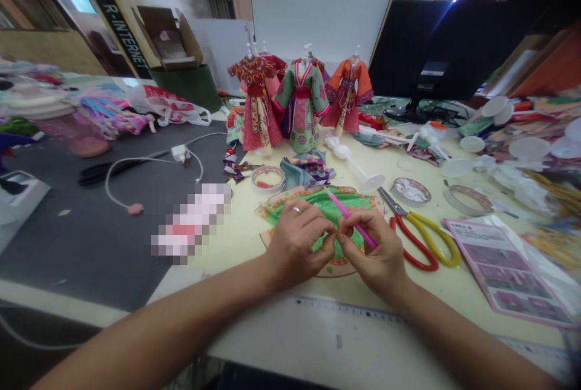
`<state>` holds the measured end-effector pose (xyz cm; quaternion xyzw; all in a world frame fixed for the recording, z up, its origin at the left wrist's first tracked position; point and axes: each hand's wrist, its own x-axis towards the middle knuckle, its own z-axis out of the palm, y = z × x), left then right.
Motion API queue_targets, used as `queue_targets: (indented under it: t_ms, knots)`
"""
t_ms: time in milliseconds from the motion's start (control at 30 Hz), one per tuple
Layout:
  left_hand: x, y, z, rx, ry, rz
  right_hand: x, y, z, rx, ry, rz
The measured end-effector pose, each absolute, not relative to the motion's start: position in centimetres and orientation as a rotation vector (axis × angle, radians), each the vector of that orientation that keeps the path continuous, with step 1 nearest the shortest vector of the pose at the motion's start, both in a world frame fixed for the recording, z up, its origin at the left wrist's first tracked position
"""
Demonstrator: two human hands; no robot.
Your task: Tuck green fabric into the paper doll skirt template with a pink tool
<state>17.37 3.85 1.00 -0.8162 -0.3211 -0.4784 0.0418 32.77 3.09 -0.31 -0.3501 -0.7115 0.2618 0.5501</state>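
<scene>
My left hand (303, 244), with a ring on one finger, is closed in a pinch. Its thumb and fingertips meet those of my right hand (374, 251), and whatever lies between them is too small to make out. A slim pink pen (363, 234) with a pale tip rests in my right hand, slanting up to the left. Both hands are over a piece of green cloth (327, 203) with an orange patterned border, spread on the pale tabletop. Scissors (415, 235) with red and yellow handles lie just right of my right hand.
Doll-sized robes in red, green (303, 105) and orange stand at the back, before a monitor (436, 51). Tape rolls (267, 179), cloth scraps and a white stand (358, 166) lie around the cloth. A ruler (347, 309) runs along the front; a pink-edged card (506, 269) lies right.
</scene>
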Motion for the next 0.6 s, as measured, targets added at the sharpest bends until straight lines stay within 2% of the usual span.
queue_targets:
  t_ms: [167,433,600]
  knots:
    - [16.2,5.3,0.7,-2.444,-1.063,-1.447,33.1,2.5,0.4,-0.8,-1.601,0.742]
    - [15.5,6.3,1.1,-2.514,-1.345,-1.903,34.0,3.2,0.2,-0.864,-1.478,0.795]
    - [15.9,6.0,1.3,-2.613,-1.42,-1.984,34.1,3.9,-0.2,-0.913,-1.403,0.885]
